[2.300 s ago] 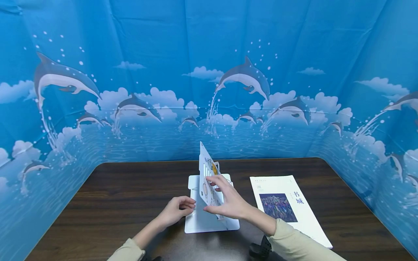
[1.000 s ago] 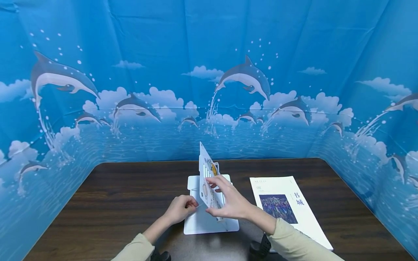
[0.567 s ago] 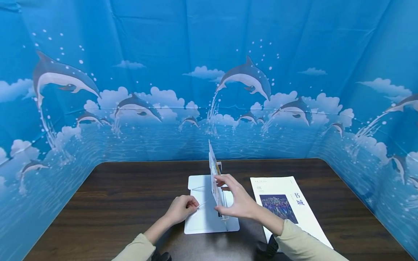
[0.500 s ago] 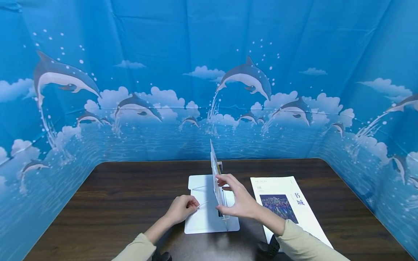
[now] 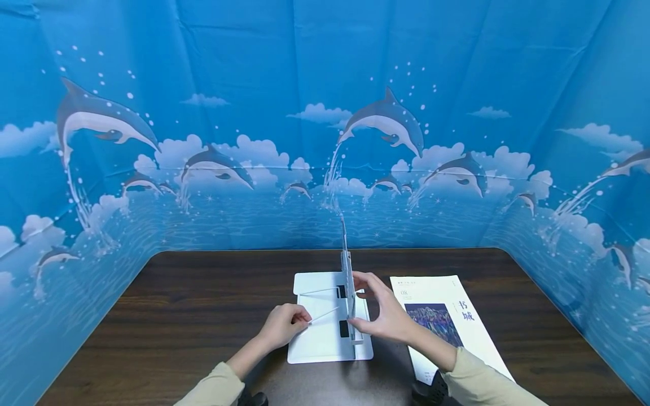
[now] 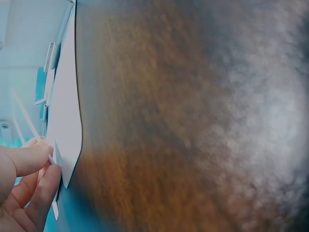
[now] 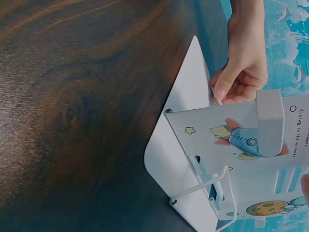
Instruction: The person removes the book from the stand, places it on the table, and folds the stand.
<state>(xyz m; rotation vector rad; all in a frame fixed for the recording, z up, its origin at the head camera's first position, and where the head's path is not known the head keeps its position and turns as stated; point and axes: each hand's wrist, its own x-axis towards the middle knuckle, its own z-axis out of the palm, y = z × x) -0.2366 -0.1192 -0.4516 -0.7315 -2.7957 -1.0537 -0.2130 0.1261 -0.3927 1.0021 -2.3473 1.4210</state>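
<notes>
A white metal book stand [image 5: 320, 344] has its base flat on the table and its panel [image 5: 349, 282] raised upright, nearly edge-on in the head view. Cartoon prints cover the panel in the right wrist view, where a white clip [image 7: 270, 123] and a bent wire bracket [image 7: 231, 191] also show. My left hand [image 5: 284, 326] pinches a thin white wire support [image 5: 325, 313] between thumb and fingers over the base's left side. With curled fingers and thumb, my right hand [image 5: 383, 316] holds the panel from the right; some of its fingertips are hidden behind the panel.
A white book [image 5: 477, 344] with a dark picture on its cover lies to the right of the stand, partly under the right forearm. Dark wood table [image 5: 203, 293] surrounds them. A blue dolphin-print curtain [image 5: 254, 214] borders the table's back and sides.
The panel has swung rightward from a left lean to upright, with my right hand moving along. My left hand, first at the base's left edge, has pinched the wire support and lifted it.
</notes>
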